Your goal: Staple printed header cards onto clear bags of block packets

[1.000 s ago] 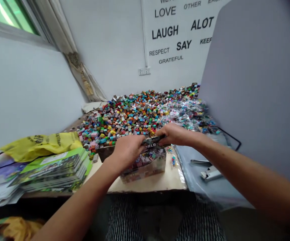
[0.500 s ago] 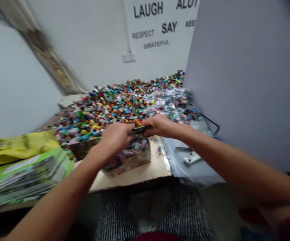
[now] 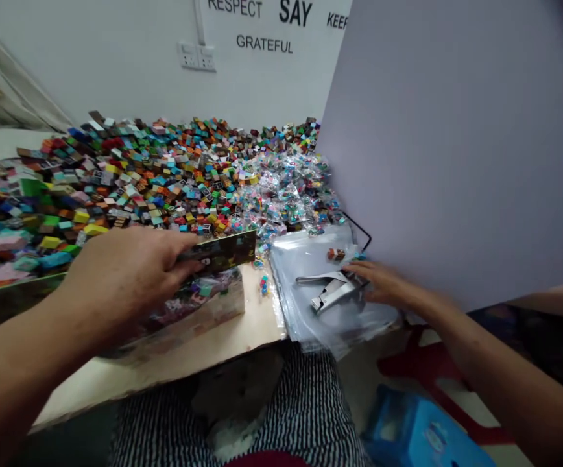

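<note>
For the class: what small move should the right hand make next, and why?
Probably grip the stapler with the right hand: its fingers are right beside the stapler on the plastic sheets, while the left hand appears to hold the box flap in place.

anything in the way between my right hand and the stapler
Nothing visible stands between them: the right hand is right at the stapler's rear end. A small brown brick lies on the plastic bags beyond the stapler, off to one side, not in the path.
</note>
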The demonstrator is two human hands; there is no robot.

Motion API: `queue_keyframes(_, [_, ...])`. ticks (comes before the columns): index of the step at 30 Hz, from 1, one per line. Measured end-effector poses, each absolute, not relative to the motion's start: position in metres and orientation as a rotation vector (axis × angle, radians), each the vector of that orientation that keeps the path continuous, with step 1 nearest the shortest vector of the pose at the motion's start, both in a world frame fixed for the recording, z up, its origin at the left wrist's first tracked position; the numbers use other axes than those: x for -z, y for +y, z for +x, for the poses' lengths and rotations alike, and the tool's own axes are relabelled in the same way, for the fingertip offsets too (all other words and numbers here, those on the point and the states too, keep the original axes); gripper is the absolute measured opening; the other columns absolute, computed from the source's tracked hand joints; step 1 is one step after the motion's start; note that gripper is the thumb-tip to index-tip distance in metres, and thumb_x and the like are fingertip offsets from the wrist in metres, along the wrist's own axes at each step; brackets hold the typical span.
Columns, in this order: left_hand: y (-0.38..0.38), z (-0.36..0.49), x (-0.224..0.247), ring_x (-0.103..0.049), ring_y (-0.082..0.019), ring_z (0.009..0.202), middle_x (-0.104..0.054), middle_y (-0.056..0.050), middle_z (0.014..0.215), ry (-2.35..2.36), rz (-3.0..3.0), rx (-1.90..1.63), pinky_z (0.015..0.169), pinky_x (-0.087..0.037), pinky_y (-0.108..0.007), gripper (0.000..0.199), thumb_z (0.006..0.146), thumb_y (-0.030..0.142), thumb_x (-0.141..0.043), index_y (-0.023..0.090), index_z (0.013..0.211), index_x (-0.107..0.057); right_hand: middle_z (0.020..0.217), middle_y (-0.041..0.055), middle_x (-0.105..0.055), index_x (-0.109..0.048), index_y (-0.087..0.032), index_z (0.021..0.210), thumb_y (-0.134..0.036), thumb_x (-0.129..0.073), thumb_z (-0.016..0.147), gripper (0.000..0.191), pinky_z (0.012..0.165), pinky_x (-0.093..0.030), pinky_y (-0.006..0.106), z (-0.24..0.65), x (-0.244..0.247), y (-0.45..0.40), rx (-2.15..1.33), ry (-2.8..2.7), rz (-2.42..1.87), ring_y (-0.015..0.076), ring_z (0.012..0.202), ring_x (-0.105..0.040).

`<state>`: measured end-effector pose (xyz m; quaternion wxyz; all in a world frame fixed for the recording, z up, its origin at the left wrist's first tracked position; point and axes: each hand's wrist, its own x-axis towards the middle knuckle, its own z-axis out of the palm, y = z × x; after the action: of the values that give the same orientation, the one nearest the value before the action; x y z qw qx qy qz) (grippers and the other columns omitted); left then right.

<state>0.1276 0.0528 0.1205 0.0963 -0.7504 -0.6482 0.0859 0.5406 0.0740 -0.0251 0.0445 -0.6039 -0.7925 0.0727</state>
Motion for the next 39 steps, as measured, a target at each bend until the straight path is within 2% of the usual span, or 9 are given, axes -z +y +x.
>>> queue_keyframes(5, [0.052,0.125,-0.118,-0.047,-0.015,0.060,-0.060,0.002,0.070,-1.906,-2.223,-0.232,0.059,-0.020,-0.025,0.019,0.089,0.038,-0.055,0.027,0.094,-0.070,0.120,0.0147,-0.059,-0.055,-0.023,0.133,-0.009,-0.050,0.077,0.058,0.083,-0.047,0.039,0.542,0.042,0.054,0.010,-2.305,-2.106,0.0276,0.097,-0.060])
queue_keyframes(10, [0.050,0.127,-0.119,-0.051,-0.018,0.062,-0.061,-0.001,0.070,-1.923,-2.248,-0.236,0.057,-0.020,-0.027,0.019,0.090,0.038,-0.055,0.027,0.091,-0.070,0.141,0.0139,-0.048,-0.059,-0.025,0.127,-0.006,-0.048,0.075,0.056,0.091,-0.038,0.050,0.536,0.044,0.057,0.164,-2.407,-2.139,0.0392,0.122,-0.045])
queue_keyframes(16, [0.049,0.129,-0.121,-0.061,-0.026,0.074,-0.069,-0.007,0.087,-1.918,-2.323,-0.200,0.061,-0.032,-0.030,0.025,0.091,0.037,-0.049,0.026,0.097,-0.071,0.107,0.0095,-0.065,-0.063,-0.021,0.096,-0.005,-0.054,0.064,0.036,0.085,-0.039,0.038,0.531,-0.006,0.066,0.084,-2.772,-1.927,0.0269,0.097,-0.058])
queue_keyframes(23, [0.050,0.128,-0.120,-0.063,-0.026,0.075,-0.070,-0.008,0.086,-1.933,-2.378,-0.131,0.066,-0.040,-0.031,0.026,0.088,0.035,-0.052,0.028,0.106,-0.070,0.095,0.0059,-0.063,-0.058,-0.019,0.097,-0.015,-0.063,0.063,0.034,0.065,-0.042,0.026,0.515,-0.071,0.088,-0.165,-2.876,-1.908,0.0178,0.076,-0.058])
queue_keyframes(25, [0.050,0.127,-0.119,-0.063,-0.025,0.074,-0.070,-0.008,0.086,-1.913,-2.397,-0.108,0.065,-0.040,-0.031,0.025,0.088,0.034,-0.051,0.027,0.103,-0.071,0.093,0.0040,-0.063,-0.060,-0.020,0.095,-0.022,-0.065,0.065,0.030,0.065,-0.042,0.026,0.507,-0.092,0.100,-0.214,-2.892,-1.882,0.0170,0.076,-0.058])
queue_keyframes(28, [0.049,0.125,-0.117,-0.064,-0.025,0.075,-0.071,-0.008,0.087,-1.894,-2.406,-0.084,0.063,-0.040,-0.030,0.026,0.088,0.034,-0.050,0.027,0.103,-0.070,0.096,0.0036,-0.063,-0.062,-0.022,0.105,-0.022,-0.067,0.063,0.043,0.068,-0.044,0.026,0.496,-0.111,0.120,-0.216,-2.954,-1.847,0.0176,0.079,-0.059])
queue_keyframes(30, [0.049,0.124,-0.115,-0.064,-0.025,0.075,-0.071,-0.008,0.088,-1.885,-2.414,-0.070,0.063,-0.040,-0.030,0.028,0.088,0.034,-0.050,0.027,0.107,-0.069,0.096,0.0045,-0.062,-0.065,-0.022,0.107,-0.015,-0.067,0.056,0.052,0.066,-0.043,0.026,0.493,-0.109,0.131,-0.182,-3.027,-1.841,0.0174,0.075,-0.059])
queue_keyframes(32, [0.049,0.123,-0.114,-0.064,-0.025,0.076,-0.072,-0.008,0.089,-1.871,-2.427,-0.051,0.063,-0.040,-0.031,0.029,0.086,0.034,-0.051,0.027,0.108,-0.069,0.094,0.0058,-0.061,-0.068,-0.021,0.101,-0.010,-0.065,0.054,0.048,0.063,-0.041,0.027,0.493,-0.095,0.139,-0.129,-3.075,-1.842,0.0172,0.071,-0.058])
queue_keyframes(39, [0.048,0.124,-0.114,-0.062,-0.022,0.074,-0.069,-0.006,0.082,-1.901,-2.446,-0.016,0.067,-0.041,-0.029,0.020,0.085,0.030,-0.053,0.025,0.094,-0.070,0.105,0.0130,-0.062,-0.064,-0.019,0.115,-0.009,-0.058,0.070,0.046,0.074,-0.042,0.031,0.519,-0.016,0.125,-0.048,-3.060,-1.837,0.0243,0.091,-0.061])
